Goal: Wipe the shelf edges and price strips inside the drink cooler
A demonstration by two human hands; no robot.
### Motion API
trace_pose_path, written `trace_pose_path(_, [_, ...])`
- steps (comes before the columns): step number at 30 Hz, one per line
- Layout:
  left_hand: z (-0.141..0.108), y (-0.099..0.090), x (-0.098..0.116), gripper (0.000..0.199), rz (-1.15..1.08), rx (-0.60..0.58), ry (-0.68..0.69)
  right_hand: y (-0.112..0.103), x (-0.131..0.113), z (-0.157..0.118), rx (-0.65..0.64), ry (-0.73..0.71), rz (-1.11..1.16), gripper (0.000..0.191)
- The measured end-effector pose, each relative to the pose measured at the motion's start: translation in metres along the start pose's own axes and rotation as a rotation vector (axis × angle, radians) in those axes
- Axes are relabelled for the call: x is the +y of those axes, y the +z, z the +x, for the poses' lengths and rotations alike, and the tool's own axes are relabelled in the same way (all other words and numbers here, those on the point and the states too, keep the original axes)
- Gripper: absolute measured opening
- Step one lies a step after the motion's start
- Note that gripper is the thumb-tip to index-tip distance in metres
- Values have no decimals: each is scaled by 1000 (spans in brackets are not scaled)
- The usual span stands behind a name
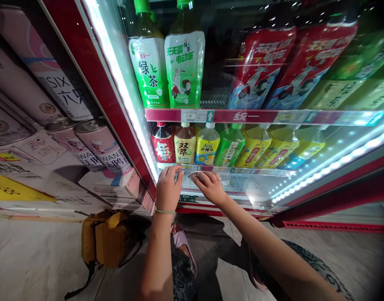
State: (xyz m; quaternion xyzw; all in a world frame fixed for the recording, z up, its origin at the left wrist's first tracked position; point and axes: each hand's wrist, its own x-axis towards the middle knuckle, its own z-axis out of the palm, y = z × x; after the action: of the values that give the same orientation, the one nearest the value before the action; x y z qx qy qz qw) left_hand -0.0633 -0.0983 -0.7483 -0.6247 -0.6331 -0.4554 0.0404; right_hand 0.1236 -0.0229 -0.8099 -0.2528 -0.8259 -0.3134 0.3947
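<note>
My left hand point(168, 189) is at the front edge of the lower shelf, by the left end of its price rail point(242, 170). Its fingers are bent, with the thumb close beside them. Just to the right, my right hand point(209, 187) has its fingers curled together below the same rail. Something thin and dark seems to be at its fingertips, too small to name. Behind the rail stand a red-labelled bottle point(163, 146), a cream-labelled bottle point(184, 146), a yellow and blue bottle point(207, 147) and a green bottle point(230, 148).
Larger green tea bottles point(184, 71) and red-labelled bottles point(263, 62) fill parts of the upper shelf point(221, 116). Pink beer cans point(99, 142) are stacked left of the red cooler frame point(107, 83). A mustard-yellow backpack point(108, 238) lies on the floor.
</note>
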Motion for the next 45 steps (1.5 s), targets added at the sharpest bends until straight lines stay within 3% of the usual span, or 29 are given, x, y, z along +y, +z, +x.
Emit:
trace_pose_path(2, [0,4,4,11,24,-7,8,-7,7,-1,-34,-58,-6,23])
trace_pose_path(7, [-2,14,14,13,35,27,38,-16,22,-1,55,147,-15,26])
trace_pose_path(12, [-3,28,24,12,33,80,55,-23,30,-18,-107,-66,66,28])
trace_pose_path(14, [-3,33,28,12,24,77,62,-29,36,-24,-113,-5,86,31])
trace_pose_path(18, [-4,40,37,13,26,73,114,-43,46,-20,25,210,83,26])
trace_pose_path(24, [-6,48,43,11,71,100,150,-58,59,-27,-36,51,117,13])
trace_pose_path(29, [-9,58,55,14,55,65,174,-65,75,-46,64,251,24,21])
trace_pose_path(34, [-14,71,68,19,65,8,206,-70,82,-56,-109,78,91,18])
trace_pose_path(39, [-18,86,80,22,76,-8,245,-80,98,-61,57,293,87,17])
trace_pose_path(43, [-20,96,91,22,111,0,294,-89,109,-68,-79,85,110,20])
trace_pose_path(45, [-19,99,96,22,127,19,314,-93,117,-72,-89,85,107,19])
